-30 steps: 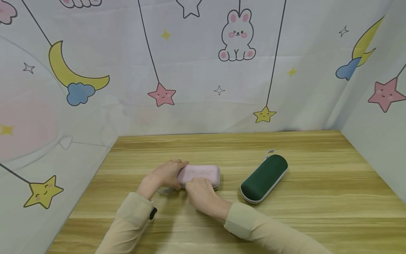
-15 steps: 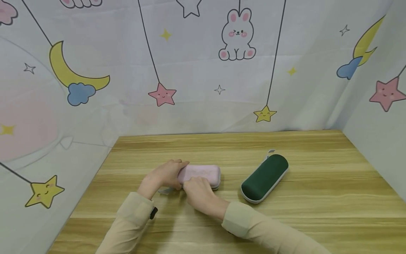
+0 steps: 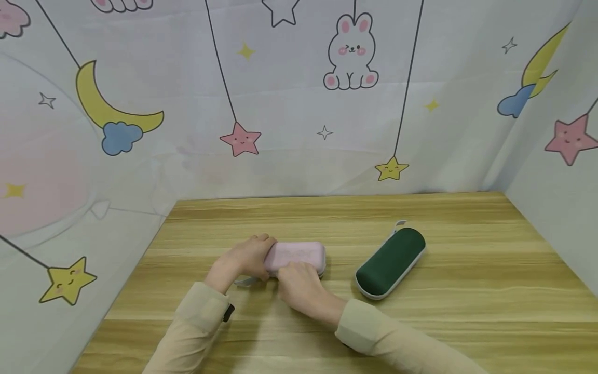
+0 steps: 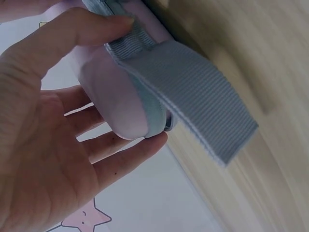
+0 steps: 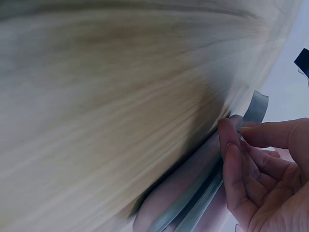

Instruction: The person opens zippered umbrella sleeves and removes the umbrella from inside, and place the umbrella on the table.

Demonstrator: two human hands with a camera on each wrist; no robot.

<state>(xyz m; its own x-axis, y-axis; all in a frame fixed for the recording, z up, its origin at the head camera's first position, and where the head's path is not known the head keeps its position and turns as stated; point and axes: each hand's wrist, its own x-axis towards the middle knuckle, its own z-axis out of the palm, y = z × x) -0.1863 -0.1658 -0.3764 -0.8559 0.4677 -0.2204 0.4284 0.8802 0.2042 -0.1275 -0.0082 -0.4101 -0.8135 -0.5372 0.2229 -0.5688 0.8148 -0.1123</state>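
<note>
While left hand (image 3: 249,256) grips pink case (image 3: 300,253) | right hand (image 3: 301,287) seemingly pinches its zip (image 5: 194,199)

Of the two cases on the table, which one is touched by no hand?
The dark green case, lying aslant at right. The pink case has the left hand gripping its end and the right hand at its near seam.
</note>
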